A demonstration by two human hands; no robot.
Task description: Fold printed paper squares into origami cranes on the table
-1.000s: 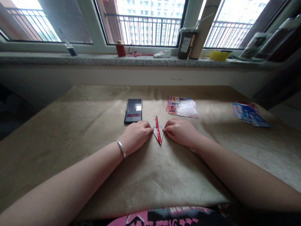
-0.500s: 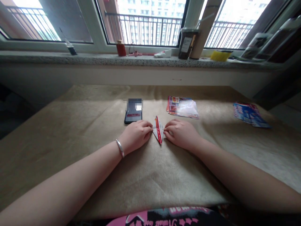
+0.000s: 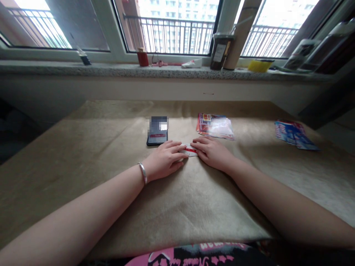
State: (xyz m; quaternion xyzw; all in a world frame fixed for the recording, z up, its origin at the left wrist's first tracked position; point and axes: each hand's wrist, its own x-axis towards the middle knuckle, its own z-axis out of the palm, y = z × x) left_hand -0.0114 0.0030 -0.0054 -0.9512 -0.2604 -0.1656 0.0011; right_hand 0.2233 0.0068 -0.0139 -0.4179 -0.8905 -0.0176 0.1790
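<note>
A small folded piece of red-and-white paper [image 3: 190, 150] lies flat on the tan cloth-covered table [image 3: 177, 192], mostly hidden under my fingers. My left hand [image 3: 165, 160], with a silver bracelet at the wrist, lies flat with fingers stretched out, pressing the paper's left side. My right hand [image 3: 212, 152] lies flat too, its fingertips pressing the paper's right side. The two hands meet over the paper.
A dark phone [image 3: 157, 135] lies just beyond my left hand. A stack of printed leaflets [image 3: 215, 126] sits behind my right hand, and more leaflets [image 3: 294, 133] lie far right. The windowsill [image 3: 166, 70] holds a red cup, a dark jar, a cardboard tube and a yellow box.
The paper stood as an upright triangle pinched between both hands; now it is pressed flat, and both hands have opened and moved slightly forward over it.
</note>
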